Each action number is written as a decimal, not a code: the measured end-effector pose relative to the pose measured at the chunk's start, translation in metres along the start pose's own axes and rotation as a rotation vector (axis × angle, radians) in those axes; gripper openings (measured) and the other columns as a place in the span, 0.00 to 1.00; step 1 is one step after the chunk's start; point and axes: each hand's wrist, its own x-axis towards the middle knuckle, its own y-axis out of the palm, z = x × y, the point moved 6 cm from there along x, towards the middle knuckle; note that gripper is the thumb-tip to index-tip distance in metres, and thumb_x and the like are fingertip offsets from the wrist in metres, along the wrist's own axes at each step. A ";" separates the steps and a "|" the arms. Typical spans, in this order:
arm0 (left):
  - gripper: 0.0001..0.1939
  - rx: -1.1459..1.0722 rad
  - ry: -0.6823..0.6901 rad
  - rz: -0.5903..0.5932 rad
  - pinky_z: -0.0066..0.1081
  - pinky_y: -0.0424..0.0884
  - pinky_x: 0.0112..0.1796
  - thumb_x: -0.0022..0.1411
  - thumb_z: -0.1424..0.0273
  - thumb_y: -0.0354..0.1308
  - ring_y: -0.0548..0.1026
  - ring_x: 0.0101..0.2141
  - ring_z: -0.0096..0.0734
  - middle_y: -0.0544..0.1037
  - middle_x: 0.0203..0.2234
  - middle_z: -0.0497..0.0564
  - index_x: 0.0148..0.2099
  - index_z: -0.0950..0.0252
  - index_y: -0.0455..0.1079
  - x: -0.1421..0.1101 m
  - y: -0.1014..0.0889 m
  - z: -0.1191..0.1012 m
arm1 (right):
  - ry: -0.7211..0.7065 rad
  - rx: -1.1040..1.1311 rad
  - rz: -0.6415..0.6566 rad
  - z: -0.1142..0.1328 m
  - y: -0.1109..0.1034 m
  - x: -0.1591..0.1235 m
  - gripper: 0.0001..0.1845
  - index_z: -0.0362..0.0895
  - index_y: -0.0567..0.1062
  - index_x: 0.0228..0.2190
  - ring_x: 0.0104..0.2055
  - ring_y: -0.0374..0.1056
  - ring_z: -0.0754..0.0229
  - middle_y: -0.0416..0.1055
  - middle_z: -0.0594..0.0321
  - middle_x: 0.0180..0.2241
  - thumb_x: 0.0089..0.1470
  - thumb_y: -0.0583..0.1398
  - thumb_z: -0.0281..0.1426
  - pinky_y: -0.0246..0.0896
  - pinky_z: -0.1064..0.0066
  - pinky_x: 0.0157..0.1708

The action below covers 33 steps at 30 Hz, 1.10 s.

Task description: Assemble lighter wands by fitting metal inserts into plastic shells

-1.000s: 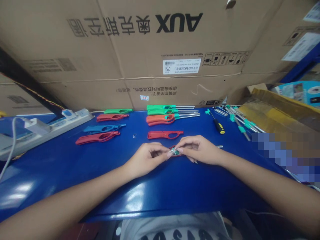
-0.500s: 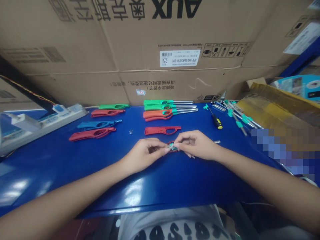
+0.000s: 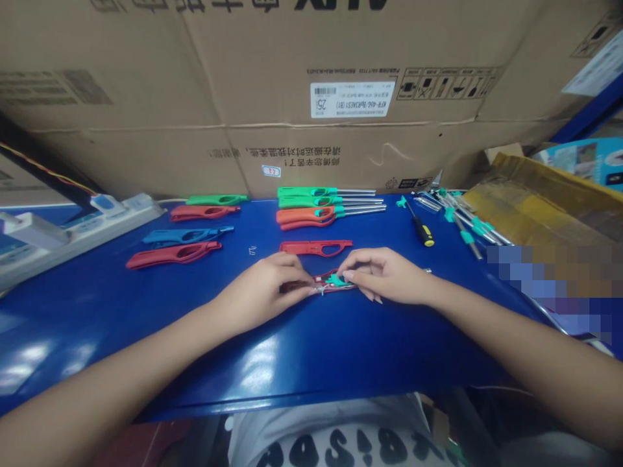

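A red lighter half-shell lies on the blue table between my hands, a turquoise trigger part inside it. My left hand pinches a small whitish part at the shell's left end; the fingertips partly hide it. My right hand is closed over the shell's right side, thumb and forefinger at the turquoise part. A metal tube's end shows beyond that hand. Just behind lies another red half-shell.
Green and orange lighters with metal tubes lie at the back. Red, blue and green shells lie left, near small pins and a power strip. Right are a screwdriver, loose tubes and a taped carton.
My hands, close together at the small whitish part before, have moved apart. The left has shifted left with it; the right stays over the shell, whose turquoise part shows more. The view has tilted downward.
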 end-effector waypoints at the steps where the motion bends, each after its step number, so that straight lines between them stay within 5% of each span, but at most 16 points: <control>1: 0.10 0.008 -0.003 0.004 0.30 0.71 0.42 0.70 0.65 0.59 0.76 0.39 0.32 0.79 0.38 0.52 0.46 0.61 0.80 0.000 0.002 0.000 | -0.001 -0.001 0.003 0.000 0.000 0.000 0.18 0.40 0.74 0.39 0.16 0.61 0.68 0.67 0.71 0.16 0.58 0.63 0.43 0.59 0.76 0.18; 12: 0.09 0.032 -0.010 0.013 0.28 0.72 0.39 0.70 0.68 0.59 0.78 0.38 0.31 0.80 0.38 0.50 0.47 0.62 0.79 -0.002 -0.002 -0.004 | -0.055 -0.010 0.005 -0.001 -0.001 -0.001 0.18 0.40 0.74 0.39 0.16 0.61 0.69 0.66 0.71 0.16 0.60 0.62 0.43 0.59 0.76 0.18; 15: 0.08 0.008 -0.018 -0.003 0.27 0.72 0.38 0.68 0.69 0.61 0.78 0.37 0.30 0.80 0.37 0.50 0.46 0.62 0.80 -0.001 -0.001 -0.002 | -0.315 -0.219 -0.127 0.013 -0.007 -0.006 0.12 0.41 0.77 0.40 0.22 0.64 0.68 0.72 0.64 0.25 0.63 0.60 0.37 0.61 0.75 0.21; 18: 0.07 -0.026 -0.036 -0.020 0.27 0.72 0.38 0.67 0.70 0.62 0.78 0.35 0.29 0.80 0.36 0.50 0.45 0.63 0.80 -0.001 0.000 0.000 | -0.642 -0.615 -0.176 0.030 0.000 -0.017 0.12 0.43 0.79 0.45 0.41 0.71 0.59 0.75 0.53 0.44 0.63 0.58 0.31 0.70 0.67 0.39; 20: 0.07 -0.031 -0.045 -0.028 0.27 0.72 0.37 0.67 0.70 0.62 0.78 0.34 0.28 0.80 0.35 0.50 0.44 0.63 0.81 -0.002 0.000 0.000 | -0.736 -0.853 -0.102 0.031 0.011 -0.020 0.16 0.44 0.77 0.51 0.53 0.68 0.51 0.72 0.49 0.53 0.64 0.58 0.30 0.67 0.56 0.52; 25: 0.10 0.052 -0.066 0.000 0.30 0.73 0.37 0.69 0.67 0.60 0.78 0.34 0.31 0.80 0.35 0.51 0.47 0.60 0.82 -0.004 0.000 -0.004 | -0.728 -1.125 0.048 0.023 0.024 -0.021 0.23 0.42 0.71 0.60 0.63 0.61 0.45 0.60 0.46 0.67 0.66 0.57 0.33 0.58 0.47 0.60; 33: 0.08 0.012 -0.081 -0.002 0.30 0.73 0.40 0.68 0.69 0.61 0.79 0.38 0.32 0.81 0.37 0.51 0.45 0.62 0.81 -0.003 -0.002 -0.003 | -0.668 -1.201 0.092 0.023 0.028 -0.022 0.24 0.39 0.69 0.61 0.66 0.59 0.45 0.53 0.43 0.70 0.67 0.56 0.32 0.59 0.48 0.61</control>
